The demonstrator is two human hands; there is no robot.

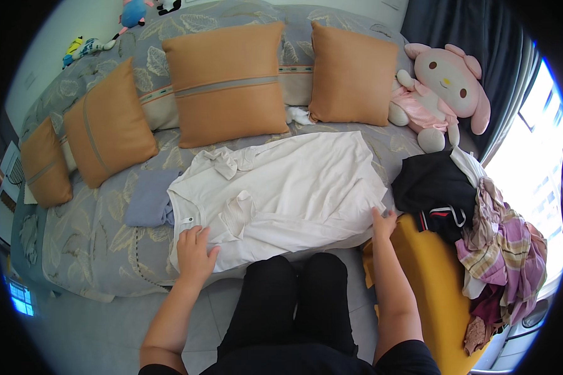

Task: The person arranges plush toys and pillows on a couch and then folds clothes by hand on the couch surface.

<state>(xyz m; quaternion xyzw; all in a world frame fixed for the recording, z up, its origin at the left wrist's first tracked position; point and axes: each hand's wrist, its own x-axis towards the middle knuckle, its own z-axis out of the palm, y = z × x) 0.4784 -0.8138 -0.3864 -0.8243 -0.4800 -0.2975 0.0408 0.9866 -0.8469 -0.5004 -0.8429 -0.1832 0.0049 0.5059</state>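
A white long-sleeved shirt (291,187) lies spread on the sofa before me, its buttoned collar opening to the left and its hem to the right. Both sleeves are turned in over the body, their cuffs near the middle. My left hand (196,253) rests on the shirt near the shoulder beside the neckline, fingers slightly spread. At the lower right corner of the hem is my right hand (384,224), thumb and fingers apart; whether it pinches the cloth cannot be told. A folded blue-grey garment (151,199) lies just left of the shirt, touching its collar end.
Tan cushions (227,84) lean along the back of the leaf-patterned sofa (94,243). A pink plush toy (443,89) sits at the right corner. Black clothing (434,187) and a plaid garment (502,253) are heaped on the right, by a yellow cover (427,272).
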